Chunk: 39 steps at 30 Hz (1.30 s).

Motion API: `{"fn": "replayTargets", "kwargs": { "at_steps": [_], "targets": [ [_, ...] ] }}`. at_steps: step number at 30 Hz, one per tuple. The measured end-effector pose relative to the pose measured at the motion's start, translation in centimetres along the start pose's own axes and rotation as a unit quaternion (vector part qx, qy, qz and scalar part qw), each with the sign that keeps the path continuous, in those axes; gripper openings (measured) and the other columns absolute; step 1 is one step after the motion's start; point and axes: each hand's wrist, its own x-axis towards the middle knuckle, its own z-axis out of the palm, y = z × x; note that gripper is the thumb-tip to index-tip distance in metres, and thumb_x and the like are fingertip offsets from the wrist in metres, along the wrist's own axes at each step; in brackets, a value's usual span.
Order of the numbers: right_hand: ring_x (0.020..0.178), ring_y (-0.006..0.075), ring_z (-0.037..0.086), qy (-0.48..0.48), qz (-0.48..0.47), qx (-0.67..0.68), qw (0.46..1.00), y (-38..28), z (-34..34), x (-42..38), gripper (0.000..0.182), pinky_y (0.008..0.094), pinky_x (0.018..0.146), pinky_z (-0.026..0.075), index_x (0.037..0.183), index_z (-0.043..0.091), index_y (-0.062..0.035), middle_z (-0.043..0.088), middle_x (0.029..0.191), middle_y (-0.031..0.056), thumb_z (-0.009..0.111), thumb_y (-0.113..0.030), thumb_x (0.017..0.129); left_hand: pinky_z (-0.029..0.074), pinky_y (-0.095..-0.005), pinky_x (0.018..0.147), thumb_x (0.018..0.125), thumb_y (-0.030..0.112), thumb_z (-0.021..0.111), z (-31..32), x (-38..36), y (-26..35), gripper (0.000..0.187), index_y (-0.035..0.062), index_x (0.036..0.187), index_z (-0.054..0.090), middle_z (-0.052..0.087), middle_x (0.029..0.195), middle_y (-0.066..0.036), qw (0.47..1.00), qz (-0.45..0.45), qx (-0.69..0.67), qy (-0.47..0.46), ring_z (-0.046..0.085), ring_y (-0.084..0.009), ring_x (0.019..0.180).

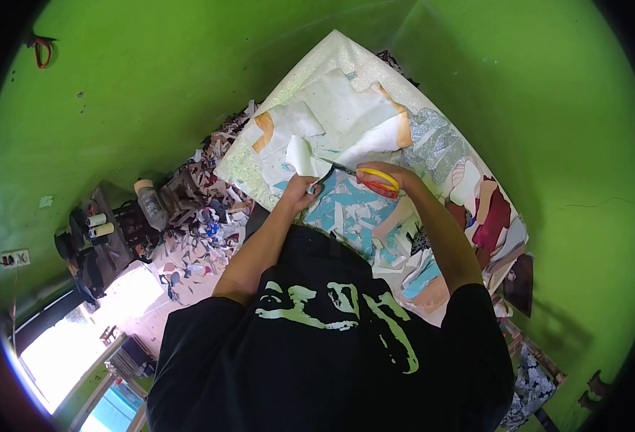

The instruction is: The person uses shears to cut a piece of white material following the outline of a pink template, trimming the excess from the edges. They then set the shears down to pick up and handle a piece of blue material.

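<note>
My right hand [389,175] grips a pair of scissors [379,181] with yellow and red-orange handles, their blades pointing left toward a white sheet piece [300,156]. My left hand [302,193] is closed on the lower edge of that piece, which curls upward above the fingers. The blade tips lie at the sheet's right edge; whether they are parted is too small to tell. Behind the hands spreads a larger white sheet [332,104] with tan-orange edges. Under and in front of them lie many teal and white scraps [353,212].
The table [335,47] has a pale glittery cover. Silver glitter pieces [432,137] and dark red pieces [492,223] lie at its right. Heaps of offcuts [220,216] cover the floor on the left, near a sewing machine [151,205]. Green walls enclose the corner.
</note>
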Motion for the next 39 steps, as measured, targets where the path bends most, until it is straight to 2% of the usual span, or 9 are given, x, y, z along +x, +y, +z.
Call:
{"fn": "replayTargets", "kwargs": {
  "at_steps": [3,7,14,18,24,27,32,36,39],
  "targets": [
    [0.047,0.0086,0.048,-0.002,-0.006,0.007,1.0,-0.2,0.0,-0.1,0.046,0.026,0.044,0.041,0.083,0.053,-0.0116,0.049,0.059,-0.0009,0.053,-0.056,0.097,0.043,-0.0259,0.056,0.087,-0.01,0.053,0.0,-0.2,0.0,0.028,-0.0006,0.113,0.053,0.059,0.094,-0.01,1.0,0.008,0.004,-0.004,0.052,-0.0147,0.074],
    [0.035,0.0082,0.044,0.028,-0.107,-0.032,0.993,1.5,0.2,1.1,0.052,0.0232,0.034,0.035,0.09,0.057,-0.0053,0.046,0.049,-0.0005,0.051,-0.056,0.098,0.042,-0.0245,0.054,0.085,-0.011,0.053,-0.7,0.4,-0.2,0.031,-0.0005,0.115,0.052,0.06,0.094,-0.011,1.0,0.005,-0.021,-0.004,0.052,-0.0141,0.072],
    [0.036,0.007,0.042,0.041,-0.09,-0.01,0.995,2.4,0.9,1.2,0.052,0.0226,0.035,0.034,0.091,0.058,-0.0054,0.046,0.05,-0.0018,0.052,-0.056,0.098,0.042,-0.0227,0.051,0.085,-0.012,0.051,0.2,-0.6,0.2,0.038,-0.0019,0.121,0.048,0.062,0.104,-0.017,0.998,-0.008,-0.062,-0.017,0.056,-0.0158,0.074],
    [0.055,0.0095,0.05,0.019,-0.054,0.003,0.998,0.4,1.1,0.0,0.051,0.0267,0.052,0.043,0.086,0.054,-0.0071,0.053,0.063,0.0003,0.048,-0.056,0.099,0.042,-0.0228,0.05,0.084,-0.013,0.05,-0.7,-0.2,0.2,0.041,-0.0011,0.123,0.048,0.062,0.106,-0.018,0.998,-0.009,-0.052,-0.042,0.059,-0.0177,0.08],
    [0.031,0.0099,0.041,-0.005,-0.058,0.075,0.996,2.5,1.1,2.1,0.056,0.0253,0.032,0.033,0.092,0.054,-0.0058,0.046,0.047,0.0001,0.044,-0.061,0.099,0.042,-0.0226,0.049,0.082,-0.013,0.051,0.8,-1.1,0.5,0.044,0.0017,0.123,0.048,0.062,0.105,-0.017,0.999,-0.001,-0.05,-0.023,0.059,-0.0173,0.079],
    [0.032,0.0102,0.042,-0.008,-0.059,0.074,0.995,2.6,1.4,2.3,0.058,0.0256,0.032,0.034,0.091,0.054,-0.0053,0.045,0.047,0.0001,0.044,-0.062,0.098,0.041,-0.0227,0.05,0.081,-0.012,0.053,1.0,-1.3,0.4,0.041,0.0034,0.119,0.051,0.061,0.101,-0.013,0.998,-0.003,-0.059,-0.013,0.054,-0.0145,0.072],
    [0.04,0.0102,0.045,0.049,-0.07,0.011,0.996,1.9,2.1,1.9,0.059,0.0266,0.04,0.038,0.09,0.055,-0.0054,0.047,0.054,0.0003,0.045,-0.063,0.098,0.038,-0.0236,0.052,0.079,-0.011,0.057,0.4,-1.2,0.1,0.036,0.0059,0.111,0.055,0.06,0.094,-0.005,1.0,0.003,-0.024,-0.005,0.047,-0.0115,0.065],
    [0.052,0.009,0.049,0.081,-0.053,0.048,0.994,3.7,2.2,2.3,0.055,0.0283,0.047,0.04,0.091,0.057,-0.0059,0.05,0.062,0.0019,0.05,-0.06,0.097,0.044,-0.0259,0.06,0.077,-0.009,0.059,0.5,-1.2,0.9,0.044,0.0074,0.117,0.054,0.061,0.101,-0.004,0.996,0.011,0.091,-0.004,0.054,-0.0137,0.08],
    [0.047,0.0152,0.054,0.232,0.0,-0.106,0.967,3.4,4.7,1.4,0.043,0.0287,0.048,0.046,0.099,0.058,-0.0053,0.056,0.059,0.0059,0.059,-0.048,0.096,0.051,-0.0293,0.07,0.079,-0.006,0.061,3.1,-3.2,2.4,0.046,0.0059,0.123,0.053,0.062,0.108,-0.006,0.985,0.049,0.166,-0.007,0.061,-0.0173,0.089]
  ]
}}
